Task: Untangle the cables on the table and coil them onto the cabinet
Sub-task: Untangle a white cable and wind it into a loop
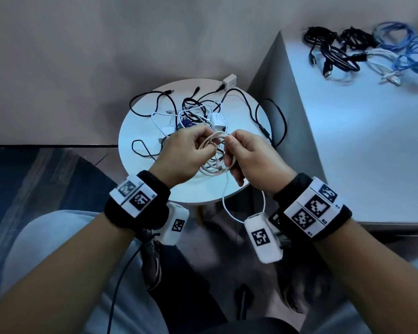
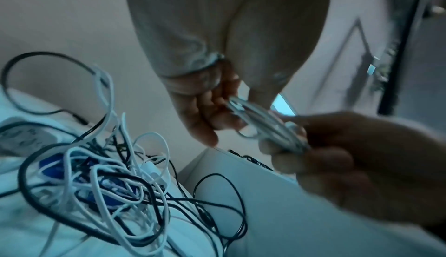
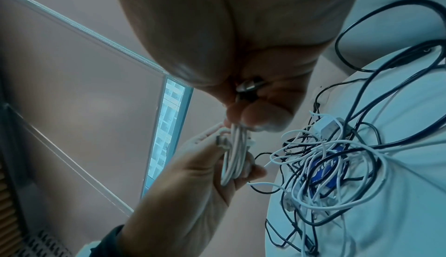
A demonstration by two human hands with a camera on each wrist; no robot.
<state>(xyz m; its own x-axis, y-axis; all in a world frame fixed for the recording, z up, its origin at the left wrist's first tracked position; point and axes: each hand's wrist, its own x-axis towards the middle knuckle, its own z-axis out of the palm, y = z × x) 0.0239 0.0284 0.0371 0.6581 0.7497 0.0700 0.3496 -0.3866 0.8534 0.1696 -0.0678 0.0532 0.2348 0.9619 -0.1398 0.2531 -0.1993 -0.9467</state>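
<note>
Nearest, at centre frame in the head view, my left hand [image 1: 181, 153] and right hand [image 1: 249, 157] meet over the near edge of the round desk [image 1: 135, 131]. Both hands pinch a small white cable coil [image 1: 215, 150], fingers curled round its loops, one hand on each side; I judge this grip keeps the turns from springing open while the last length is wound in. A loose white tail [image 1: 229, 203] hangs below my right hand toward the lower centre, so the coil seems unfinished.

Behind the hands, on the desk, lies the tangle of black and white cables [image 1: 196, 114] still to be sorted, with a white charger block [image 1: 218, 119] among them.

Farther, at upper right, the cabinet [image 1: 348, 131] top carries coiled cables [image 1: 372, 51], black, white and blue, lying side by side; I take these as finished work.

The left wrist view alone shows the coil's flattened loops [image 2: 263, 125] edge-on between my fingertips, though blurred. The right wrist view shows a connector [image 3: 220, 141] at the bundle's end and a blue item [image 3: 325, 169] buried in the tangle, largely hidden in the head view.
</note>
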